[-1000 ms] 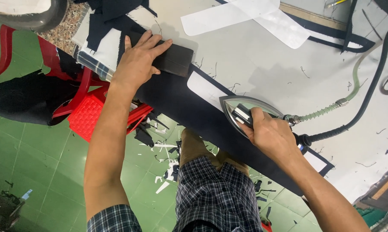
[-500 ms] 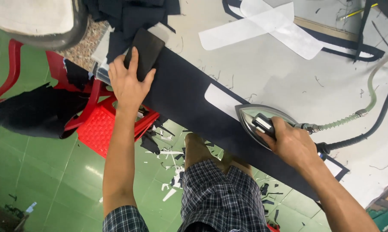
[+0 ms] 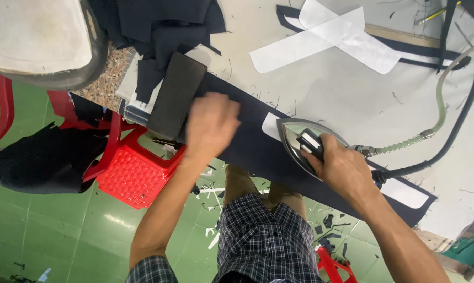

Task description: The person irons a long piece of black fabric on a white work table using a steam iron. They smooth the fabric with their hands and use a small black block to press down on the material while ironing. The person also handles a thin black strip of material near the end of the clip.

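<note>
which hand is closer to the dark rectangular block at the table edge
Left. The left hand is just right of the dark block, close but blurred; the right hand grips the steam iron farther along the dark fabric strip.

Navy fabric strip (image 3: pixel 247 144), white interfacing piece (image 3: pixel 271 127), silver iron (image 3: pixel 300 144), red stool (image 3: pixel 134 170), green floor tiles (image 3: pixel 48 230), dark checked shorts (image 3: pixel 263 246).

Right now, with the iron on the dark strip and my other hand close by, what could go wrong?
The left hand lies flat on the dark strip close ahead of the iron; a forward stroke could burn it. The block sits at the table edge above the red stool and could get knocked off.
</note>
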